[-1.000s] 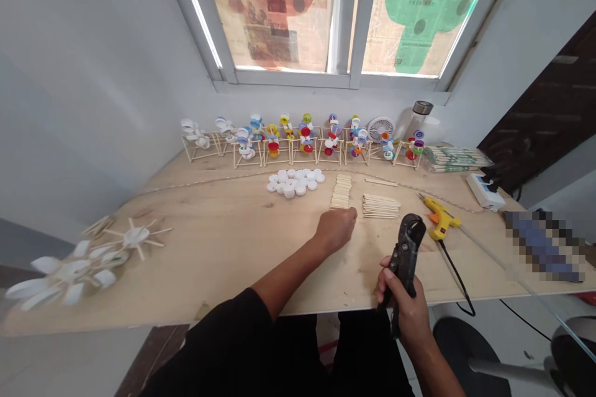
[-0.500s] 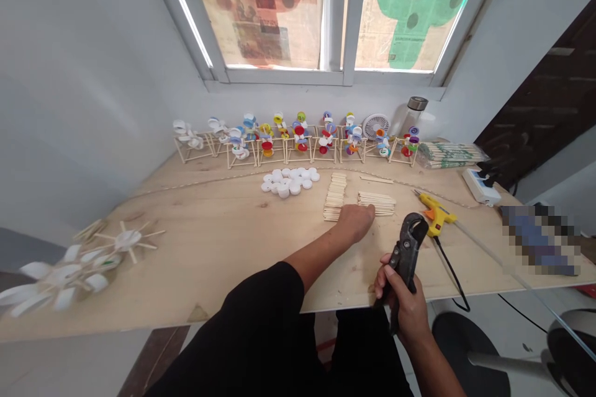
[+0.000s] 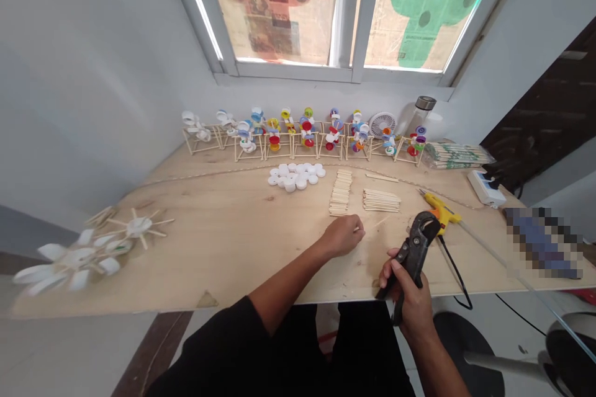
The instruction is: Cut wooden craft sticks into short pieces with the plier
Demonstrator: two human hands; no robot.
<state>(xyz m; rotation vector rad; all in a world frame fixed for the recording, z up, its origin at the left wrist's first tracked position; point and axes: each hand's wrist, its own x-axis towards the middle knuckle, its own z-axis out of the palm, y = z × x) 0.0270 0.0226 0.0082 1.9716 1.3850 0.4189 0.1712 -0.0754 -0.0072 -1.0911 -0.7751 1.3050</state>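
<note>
My left hand (image 3: 342,236) is pinched closed over the plywood board (image 3: 223,248), and a thin wooden stick (image 3: 375,223) pokes out of its fingertips to the right. Just beyond that hand lie two stacks of flat wooden craft sticks (image 3: 341,192) (image 3: 382,200). My right hand (image 3: 410,304) grips the handles of a black ratchet pipe cutter (image 3: 416,248) near the board's front edge. The cutter's jaw stands upright, close to a yellow and orange hot glue gun (image 3: 441,212).
A cluster of white bottle caps (image 3: 294,177) lies behind the sticks. Along the wall stands a row of colourful cap-and-stick models (image 3: 302,136). White pinwheel models (image 3: 88,254) sit at the left, a power strip (image 3: 487,188) at the right. A pixelated blur (image 3: 542,242) covers something at the right.
My left hand has drawn back from the stick stacks toward me, and a thin stick now shows in its fingers. The cutter has moved slightly right and tilted.
</note>
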